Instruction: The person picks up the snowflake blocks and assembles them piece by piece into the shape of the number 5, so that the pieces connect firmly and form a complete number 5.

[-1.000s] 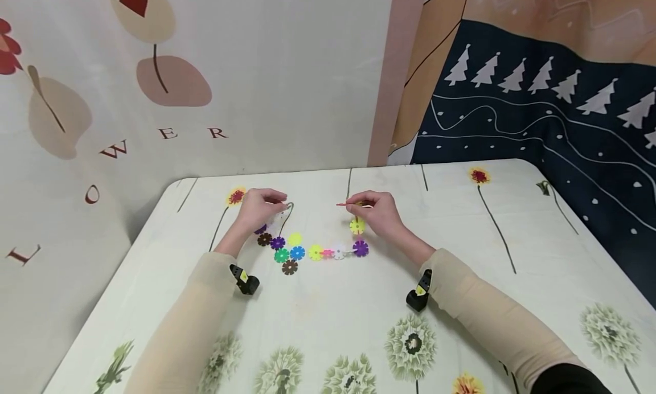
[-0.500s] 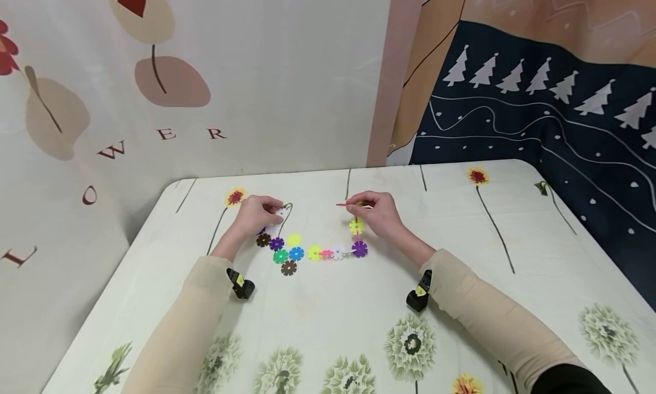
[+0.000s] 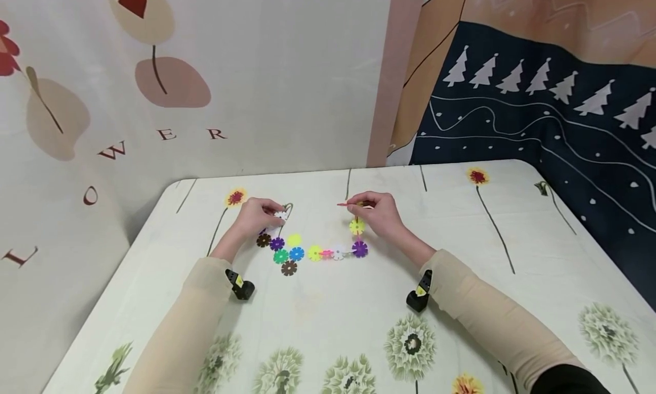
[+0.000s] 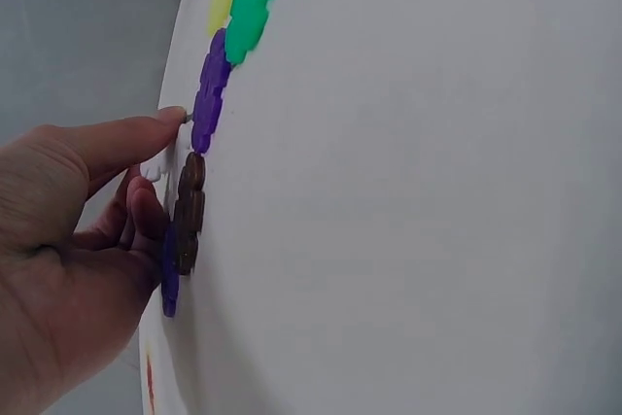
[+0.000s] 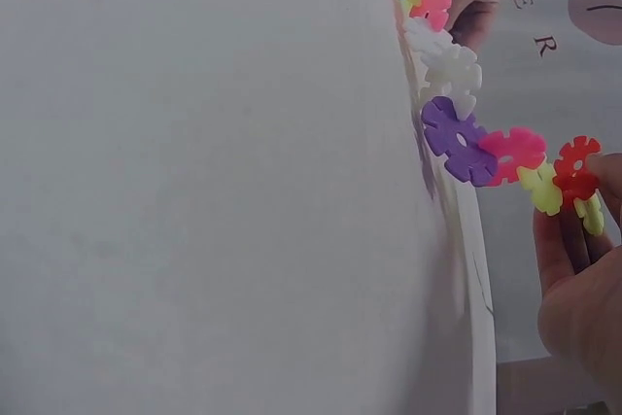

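My right hand [image 3: 380, 213] grips the far end of a chain of linked snowflake discs, with a red snowflake disc [image 5: 577, 168] at the fingertips. From there the chain runs through yellow, pink, purple [image 5: 459, 141] and white [image 5: 453, 77] discs. At the back left, my left hand [image 3: 255, 216] pinches a white snowflake disc [image 3: 280, 214] between thumb and fingers, low over the table. In the left wrist view the fingers hide most of that white disc [image 4: 153, 173]. Beside this hand lie loose brown [image 4: 190, 213] and purple [image 4: 211, 92] discs.
More loose discs lie flat between the hands: green [image 3: 281, 256], blue [image 3: 296, 253], yellow [image 3: 294, 239] and brown [image 3: 289, 267]. The table [image 3: 328, 314] has a flower-printed cover and meets a printed cloth wall [image 3: 287, 98] at the back.
My left hand has shifted slightly left and down, and its thumb and fingers have closed on the white snowflake disc. The right hand keeps its place with the chain.
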Demonstrator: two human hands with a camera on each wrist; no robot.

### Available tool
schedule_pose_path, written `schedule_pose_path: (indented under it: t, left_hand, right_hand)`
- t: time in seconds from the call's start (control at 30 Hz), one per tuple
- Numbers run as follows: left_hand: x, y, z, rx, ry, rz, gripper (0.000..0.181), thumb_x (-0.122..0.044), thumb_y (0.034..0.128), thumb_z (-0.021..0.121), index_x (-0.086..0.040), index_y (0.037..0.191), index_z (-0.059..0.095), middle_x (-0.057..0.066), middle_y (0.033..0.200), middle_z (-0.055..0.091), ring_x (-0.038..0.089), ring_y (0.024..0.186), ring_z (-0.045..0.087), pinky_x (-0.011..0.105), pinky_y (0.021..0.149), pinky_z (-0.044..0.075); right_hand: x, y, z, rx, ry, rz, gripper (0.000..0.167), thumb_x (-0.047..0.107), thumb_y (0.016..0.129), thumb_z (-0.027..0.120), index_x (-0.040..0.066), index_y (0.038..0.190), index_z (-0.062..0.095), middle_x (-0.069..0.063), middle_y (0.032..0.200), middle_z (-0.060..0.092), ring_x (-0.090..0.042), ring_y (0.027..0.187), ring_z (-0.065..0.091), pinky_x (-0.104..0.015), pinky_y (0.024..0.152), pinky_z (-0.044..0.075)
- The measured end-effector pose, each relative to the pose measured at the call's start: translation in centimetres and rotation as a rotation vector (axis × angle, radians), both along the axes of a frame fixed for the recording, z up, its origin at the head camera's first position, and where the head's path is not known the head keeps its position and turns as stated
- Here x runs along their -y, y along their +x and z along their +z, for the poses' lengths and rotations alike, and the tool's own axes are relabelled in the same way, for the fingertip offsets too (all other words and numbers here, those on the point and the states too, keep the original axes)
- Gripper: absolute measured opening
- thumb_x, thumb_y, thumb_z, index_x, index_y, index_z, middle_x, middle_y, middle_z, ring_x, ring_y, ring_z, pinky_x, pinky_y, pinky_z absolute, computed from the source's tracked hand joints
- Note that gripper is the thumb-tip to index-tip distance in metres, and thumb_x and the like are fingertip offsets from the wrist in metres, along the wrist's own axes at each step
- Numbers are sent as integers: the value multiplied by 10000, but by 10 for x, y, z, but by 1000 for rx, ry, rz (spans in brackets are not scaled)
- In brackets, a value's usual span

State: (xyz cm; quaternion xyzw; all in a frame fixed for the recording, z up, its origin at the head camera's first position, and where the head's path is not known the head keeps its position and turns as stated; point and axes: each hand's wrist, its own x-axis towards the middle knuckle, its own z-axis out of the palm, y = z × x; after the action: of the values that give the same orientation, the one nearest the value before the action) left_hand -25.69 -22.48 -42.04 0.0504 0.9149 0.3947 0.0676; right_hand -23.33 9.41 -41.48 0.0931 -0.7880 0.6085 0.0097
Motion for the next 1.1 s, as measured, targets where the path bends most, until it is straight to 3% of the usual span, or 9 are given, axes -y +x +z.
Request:
schedule_pose_path:
  t: [0.17,0.43,0.83,1.1]
  left_hand:
    - [1,0,0,-5,20,-17,283,-74,896,795,-7,1164,734,133,1012,671,242,881,580,288,716,498]
    - [-4,1,2,6,74,-8,196,-114,984,707,-1,1140,739,141,1018,692,229,851,605,260,710,513]
    - [-43,3,11,60,260,-96,233,-116,1003,682,48,1167,701,150,962,692,232,804,647,267,717,570]
    - [-67,5,19,139,405,-112,233,-116,997,691,35,1175,696,161,962,685,209,783,640,283,734,581]
  right_hand:
    - [-1,0,-1,1,-1,-1,147,86,939,759,-2,1056,768,-132,1087,719,-228,927,664,-197,654,499]
    - [-2,0,-1,-5,-10,6,147,79,938,758,-10,1054,767,-137,1085,716,-209,901,663,-196,639,495]
    - [1,1,0,8,10,6,138,89,946,751,21,1064,772,-111,1065,722,-224,877,654,-205,639,503]
    - [0,0,0,0,8,35,136,70,943,750,9,1063,771,-117,1048,727,-227,882,668,-217,677,521]
